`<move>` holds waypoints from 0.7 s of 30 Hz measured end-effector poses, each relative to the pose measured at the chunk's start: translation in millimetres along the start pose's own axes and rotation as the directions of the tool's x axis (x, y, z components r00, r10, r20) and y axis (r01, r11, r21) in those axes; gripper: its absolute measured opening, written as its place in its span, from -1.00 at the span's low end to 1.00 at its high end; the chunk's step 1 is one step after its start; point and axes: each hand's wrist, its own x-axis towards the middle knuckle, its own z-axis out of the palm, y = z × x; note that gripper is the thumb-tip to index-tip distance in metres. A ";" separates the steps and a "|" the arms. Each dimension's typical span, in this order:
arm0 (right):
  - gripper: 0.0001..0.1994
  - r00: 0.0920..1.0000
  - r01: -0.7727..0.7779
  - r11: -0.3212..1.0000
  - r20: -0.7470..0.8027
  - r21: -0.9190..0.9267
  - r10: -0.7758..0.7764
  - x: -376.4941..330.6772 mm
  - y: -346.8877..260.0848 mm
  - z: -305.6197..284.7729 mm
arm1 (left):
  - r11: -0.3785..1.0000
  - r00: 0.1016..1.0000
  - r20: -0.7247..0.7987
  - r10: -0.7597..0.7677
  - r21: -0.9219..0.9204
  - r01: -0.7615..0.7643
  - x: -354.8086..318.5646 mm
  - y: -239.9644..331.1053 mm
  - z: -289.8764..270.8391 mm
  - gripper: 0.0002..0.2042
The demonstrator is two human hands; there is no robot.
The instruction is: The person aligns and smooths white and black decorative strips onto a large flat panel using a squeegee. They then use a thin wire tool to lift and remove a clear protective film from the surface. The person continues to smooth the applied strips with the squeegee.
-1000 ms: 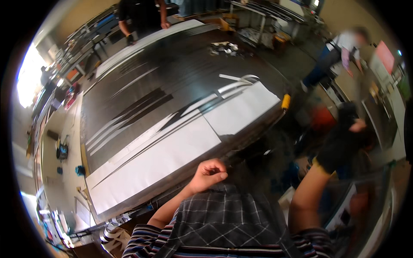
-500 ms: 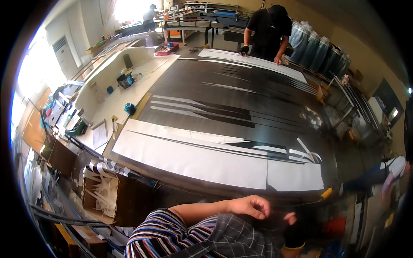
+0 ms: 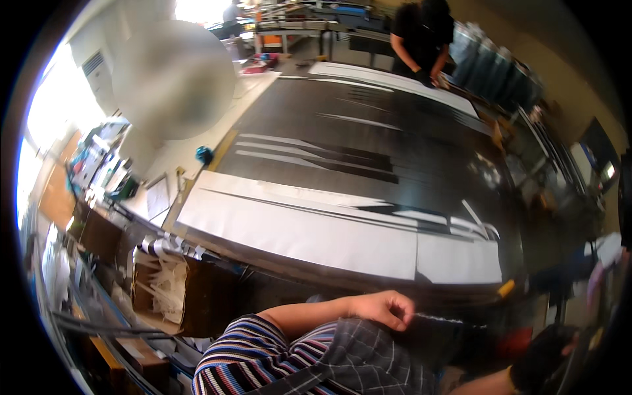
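Note:
My bare left hand (image 3: pixel 385 308) is closed in a pinch in front of my checked apron (image 3: pixel 372 345). From its fingertips a thin whitish strand (image 3: pixel 451 320) runs off to the right, its far end lost against the dark background. Off to the lower right is my right hand (image 3: pixel 545 355), in a dark glove with a yellow cuff; motion blurs its fingers, so its grip cannot be made out. Beyond my hands, long white sheets (image 3: pixel 309 234) lie along the near edge of the dark table (image 3: pixel 316 151).
A cardboard box (image 3: pixel 187 296) of white offcuts stands left of me. Grey strips (image 3: pixel 283 158) lie across the table. A yellow-handled tool (image 3: pixel 505 288) sits by its near right corner. Across it, another person (image 3: pixel 424 39) bends over a white panel (image 3: pixel 395 85). A blurred round patch covers the upper left.
My right hand has swung away from my left toward the lower right. The whitish strand now shows at my left hand. A round blur has appeared at upper left, and the view has shifted slightly.

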 end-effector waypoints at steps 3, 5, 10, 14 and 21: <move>-0.71 0.945 0.225 0.962 0.208 0.153 -0.254 2.5 -15.0 34.9 | 0.999 0.999 -0.044 0.015 -0.045 -0.017 -7.2 -5.1 -3.9 -0.91; -0.71 0.823 0.556 0.783 0.318 -0.279 -0.471 -0.2 -34.9 63.5 | 0.999 0.999 -0.049 0.020 -0.030 -0.022 -8.9 -9.2 -9.8 -0.91; -0.71 0.330 0.107 -0.829 0.807 -0.548 -0.490 2.8 -45.9 74.0 | 1.000 0.999 -0.041 0.026 0.000 -0.026 8.6 -21.3 -6.5 -0.95; -0.70 0.858 -0.156 -0.987 0.501 0.044 -0.114 17.5 -0.9 -50.6 | 0.996 0.993 -0.106 -0.059 -0.067 0.052 6.2 -33.7 -12.4 -0.96; -0.83 0.920 -0.256 -0.854 -0.386 -0.454 -0.070 -40.3 57.1 -181.6 | 0.965 0.973 -0.003 -0.232 -0.128 0.230 21.8 -29.7 -3.0 -0.96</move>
